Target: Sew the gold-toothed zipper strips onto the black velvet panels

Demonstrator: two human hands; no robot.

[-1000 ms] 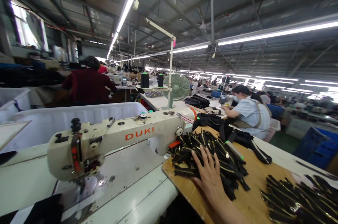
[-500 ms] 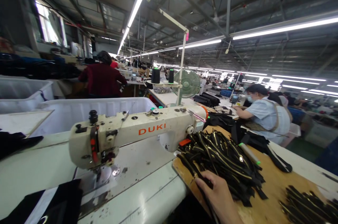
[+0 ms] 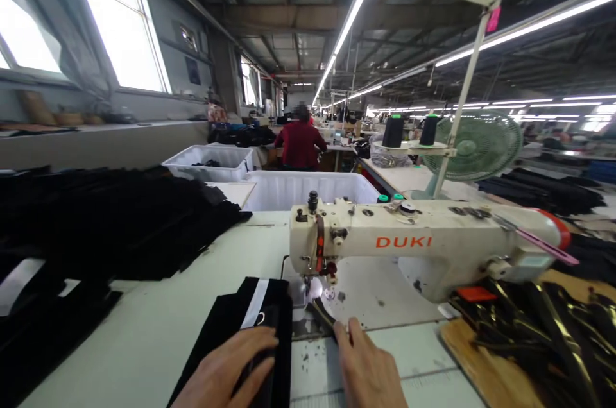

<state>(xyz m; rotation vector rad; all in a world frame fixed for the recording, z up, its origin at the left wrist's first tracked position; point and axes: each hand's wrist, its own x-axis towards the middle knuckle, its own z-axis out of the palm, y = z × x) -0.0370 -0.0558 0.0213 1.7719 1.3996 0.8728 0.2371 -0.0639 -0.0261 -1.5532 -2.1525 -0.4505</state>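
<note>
My right hand (image 3: 368,366) has its fingers closed on a black zipper (image 3: 323,315) with gold-coloured teeth. The zipper's far end lies by the needle area of the white sewing machine (image 3: 356,231). To the left, my left hand (image 3: 231,369) rests on a black fabric piece (image 3: 231,312), its thumb apart from the fingers. That piece bears a pale strip (image 3: 255,303) and a small ring-shaped mark near my fingertips. Right of the machine, a heap of black zippers (image 3: 553,337) lies on a brown board (image 3: 464,350).
Stacked black fabric (image 3: 120,222) covers the table's left side. Behind the machine stand white bins (image 3: 308,187), a thread stand (image 3: 462,100) with black cones and a green fan (image 3: 481,145). Pink-handled scissors (image 3: 543,244) lie on the machine. A person in dark red (image 3: 302,145) sits farther back.
The view has swung left. My right hand has moved from the zipper heap to the front of the needle area, bringing a zipper along. My left hand has come into view on the fabric.
</note>
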